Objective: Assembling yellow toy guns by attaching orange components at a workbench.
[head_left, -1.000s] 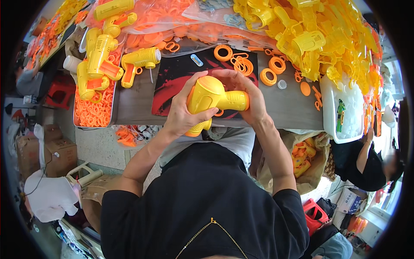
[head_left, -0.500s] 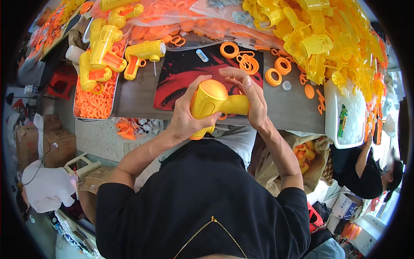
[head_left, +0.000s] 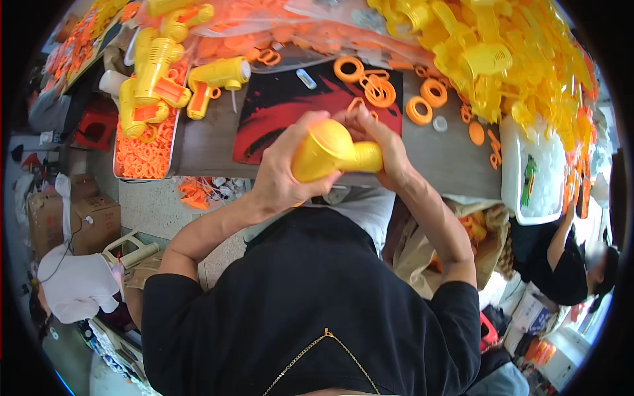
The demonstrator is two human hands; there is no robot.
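Above the near table edge I hold a yellow toy hair dryer [head_left: 323,150], its rounded end cap tilted up and its handle pointing right. My left hand [head_left: 279,173] is wrapped round the body, thumb along the near side. My right hand [head_left: 388,146] is closed at the handle, its palm against the handle's end and its fingers curled behind. Next to the right fingertips shows a small orange loop [head_left: 355,105]; whether they touch it I cannot tell. Beneath lies a black and red mat [head_left: 264,125]. Orange rings [head_left: 418,110] lie to its right.
Finished-looking yellow dryers [head_left: 158,66] rest over a tray of small orange parts [head_left: 142,158] at left. Yellow shells [head_left: 489,59] are heaped at far right, above a white bin [head_left: 551,214] of translucent pieces. A bagged orange heap lines the back. Another person [head_left: 568,267] sits at right.
My right hand's fingers, spread apart before, have curled in behind the dryer's handle. The dryer has turned and tilted slightly within my left hand.
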